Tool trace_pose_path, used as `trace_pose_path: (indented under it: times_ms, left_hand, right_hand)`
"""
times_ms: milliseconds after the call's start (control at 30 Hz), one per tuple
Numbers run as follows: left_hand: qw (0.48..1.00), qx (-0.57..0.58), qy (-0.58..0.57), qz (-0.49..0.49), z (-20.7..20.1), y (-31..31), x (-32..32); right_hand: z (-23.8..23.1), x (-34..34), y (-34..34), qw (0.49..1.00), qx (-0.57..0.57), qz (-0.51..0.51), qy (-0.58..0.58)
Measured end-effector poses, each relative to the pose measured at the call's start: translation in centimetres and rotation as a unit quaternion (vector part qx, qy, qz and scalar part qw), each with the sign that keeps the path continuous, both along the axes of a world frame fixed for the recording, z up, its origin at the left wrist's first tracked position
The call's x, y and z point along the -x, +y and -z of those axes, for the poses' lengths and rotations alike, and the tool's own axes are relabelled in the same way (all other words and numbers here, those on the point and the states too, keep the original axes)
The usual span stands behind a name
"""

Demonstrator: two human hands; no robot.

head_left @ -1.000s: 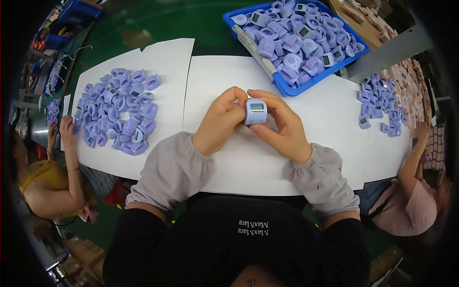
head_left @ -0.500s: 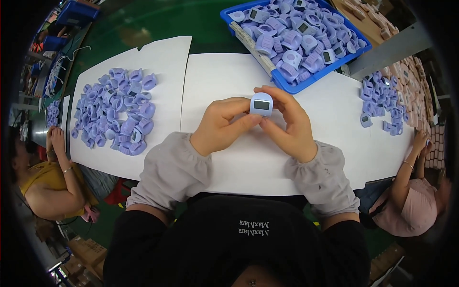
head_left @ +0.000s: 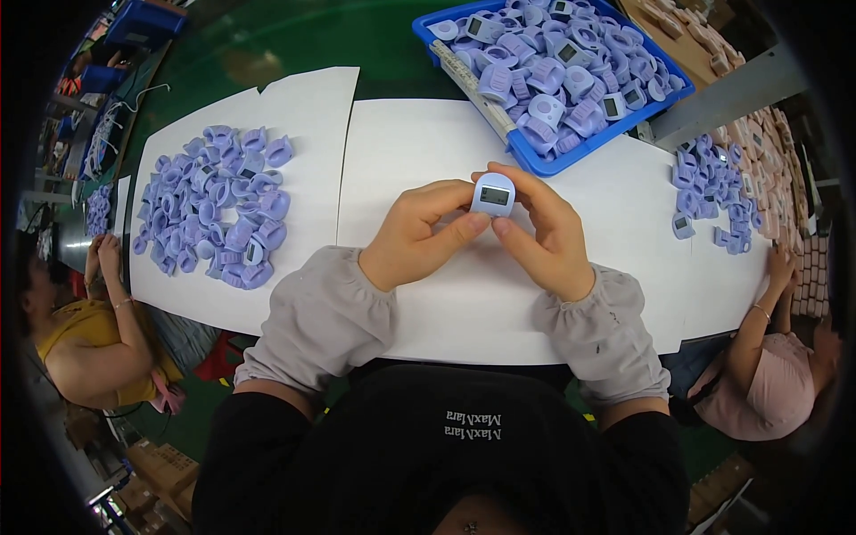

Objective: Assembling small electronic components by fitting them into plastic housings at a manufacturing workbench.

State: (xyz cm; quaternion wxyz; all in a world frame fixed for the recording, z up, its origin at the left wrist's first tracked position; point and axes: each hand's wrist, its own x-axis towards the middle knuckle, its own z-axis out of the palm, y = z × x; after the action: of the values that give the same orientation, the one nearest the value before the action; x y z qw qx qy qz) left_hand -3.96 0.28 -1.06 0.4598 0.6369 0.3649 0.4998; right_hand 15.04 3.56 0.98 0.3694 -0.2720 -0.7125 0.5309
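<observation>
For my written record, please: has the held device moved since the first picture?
Yes, slightly: the held device has moved rightward, away from the paper seam, and closer to the blue tray.

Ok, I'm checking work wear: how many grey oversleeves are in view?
2: the left oversleeve, just below the left hand, and the right oversleeve, just below the right hand. None look hidden.

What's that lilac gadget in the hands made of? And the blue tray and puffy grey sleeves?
Lilac gadget: probably smooth hard plastic; its rounded edges look moulded.
Blue tray: likely smooth plastic too, evenly coloured with rounded corners.
Grey sleeves: seemingly matte fabric; they wrinkle and gather.
</observation>
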Motion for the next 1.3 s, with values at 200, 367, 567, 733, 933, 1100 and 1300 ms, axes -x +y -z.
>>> trace_pose_path:
  times_ms: [200,367,567,733,933,1100,1300]
  left_hand:
    - [1.0,0.002,0.023,0.007,-0.06,0.04,0.26]
    - [1.0,0.0,0.008,0.007,-0.06,0.0,0.07]
    - [1.0,0.004,0.015,0.015,-0.54,0.04,0.17]
    - [1.0,-0.006,0.025,0.013,-0.31,-0.03,0.21]
    - [1.0,0.007,0.018,0.003,-0.44,-0.15,0.06]
    - [1.0,0.002,0.018,0.01,-0.37,-0.17,0.08]
    - [1.0,-0.011,0.025,0.007,-0.55,-0.11,0.0]
  right_hand:
    - [0.45,0.29,-0.04,0.998,-0.027,0.038,0.03]
    - [0.24,0.13,0.0,0.999,-0.025,0.026,0.009]
    - [0.25,0.0,-0.04,1.0,-0.016,0.02,-0.003]
    - [0.11,-0.05,0.05,0.999,-0.033,0.023,-0.011]
    - [0.21,-0.27,0.24,1.0,-0.025,0.012,-0.004]
    - [0.34,-0.37,0.34,1.0,-0.028,0.005,-0.004]
    - [0.49,-0.47,0.4,1.0,-0.029,0.002,-0.002]
